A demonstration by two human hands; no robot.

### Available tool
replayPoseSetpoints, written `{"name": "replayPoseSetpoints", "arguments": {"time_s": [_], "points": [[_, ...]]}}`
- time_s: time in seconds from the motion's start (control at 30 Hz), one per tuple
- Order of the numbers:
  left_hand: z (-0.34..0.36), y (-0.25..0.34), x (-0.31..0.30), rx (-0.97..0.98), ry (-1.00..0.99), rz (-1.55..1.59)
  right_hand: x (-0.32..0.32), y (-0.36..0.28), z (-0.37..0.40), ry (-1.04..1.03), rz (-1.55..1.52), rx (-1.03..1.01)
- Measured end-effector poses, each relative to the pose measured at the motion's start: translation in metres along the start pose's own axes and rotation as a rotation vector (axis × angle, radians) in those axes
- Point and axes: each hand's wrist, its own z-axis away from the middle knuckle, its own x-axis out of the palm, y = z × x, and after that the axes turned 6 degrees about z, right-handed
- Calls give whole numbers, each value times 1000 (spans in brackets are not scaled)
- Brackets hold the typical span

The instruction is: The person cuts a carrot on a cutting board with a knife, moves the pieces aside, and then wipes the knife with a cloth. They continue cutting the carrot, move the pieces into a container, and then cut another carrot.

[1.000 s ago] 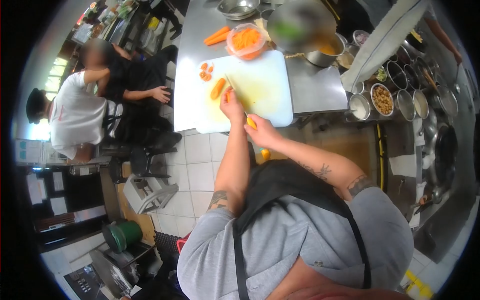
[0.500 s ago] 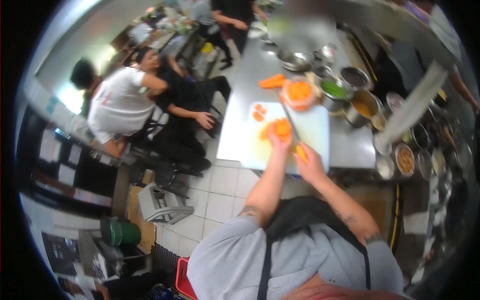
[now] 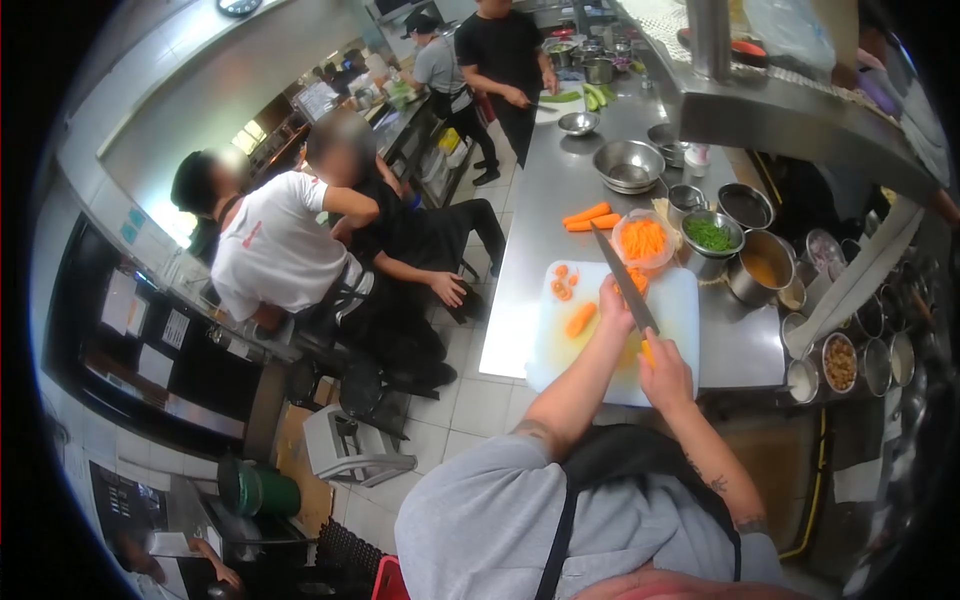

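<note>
My right hand [image 3: 666, 372] grips the yellow handle of a large kitchen knife [image 3: 628, 288], whose blade points away across the cutting board. My left hand [image 3: 615, 306] is beside the blade, its fingertips partly hidden behind it. Cut carrot strips [image 3: 639, 279] show at those fingertips, just beyond the blade. Right past them stands a clear tub of carrot strips [image 3: 643, 240]. On the white cutting board [image 3: 550, 350] lie a peeled carrot piece [image 3: 580, 320] and several small carrot ends [image 3: 563, 284].
Whole carrots [image 3: 592, 217] lie behind the board on the steel table [image 3: 510, 330]. Metal bowls [image 3: 628, 165], a bowl of chopped greens [image 3: 710, 232] and a pot of orange liquid [image 3: 762, 265] stand around. A steel shelf [image 3: 790, 105] overhangs the right. Other people [image 3: 290, 235] are at left.
The carrot pile under my left hand has left the board's middle; that hand moved with strips toward the tub. The knife came along beside it. My view tilted up, showing more of the far table.
</note>
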Motion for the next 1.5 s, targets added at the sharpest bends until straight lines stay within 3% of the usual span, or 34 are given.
{"name": "replayPoseSetpoints", "arguments": {"time_s": [0.17, 0.23, 0.33, 0.4, 0.47, 0.57, 0.67, 0.8, 0.83, 0.93, 1.03, 1.13, 1.23, 1.33, 1.47, 1.5], "points": [[-26, 15, 9, -98, -134, 42, 1, -10, -18, 176, -73, -3], [-18, 16, 38, -47, -116, -14, 3, -8, -21, 222, -75, 47], [-64, 39, 41, -150, -247, -155, -1, 0, -19, 267, -90, 177], [-78, 44, 76, -75, -147, -287, 0, 5, -10, 302, -89, 245], [-116, 49, 88, -71, -95, -216, 1, 11, -9, 338, -60, 296], [-165, 55, 84, -108, -191, -439, 2, 13, 0, 398, -20, 352], [-186, 39, 70, 128, -192, -819, 3, 20, 14, 435, 74, 316], [-176, 36, 51, 677, -472, -2325, 1, 11, 27, 404, 59, 396], [-169, 34, 51, 842, -551, -2434, -1, 9, 28, 379, 59, 409], [-156, 29, 63, 928, -614, -2439, -9, 8, 33, 342, 60, 417], [-164, 31, 89, 519, -576, -2282, -9, 11, 37, 367, 46, 386], [-196, 37, 100, 672, -562, -2086, -10, 17, 43, 387, 1, 356], [-183, 41, 103, 992, -252, -2425, -10, 31, 52, 312, -118, 450], [-239, 66, 89, 280, -165, -2528, -7, 38, 62, 244, -144, 534], [-225, 71, 94, 507, -149, -2017, 2, 56, 77, 235, -176, 547], [-207, 70, 98, 674, -196, -2067, 4, 60, 80, 217, -240, 575]]}}
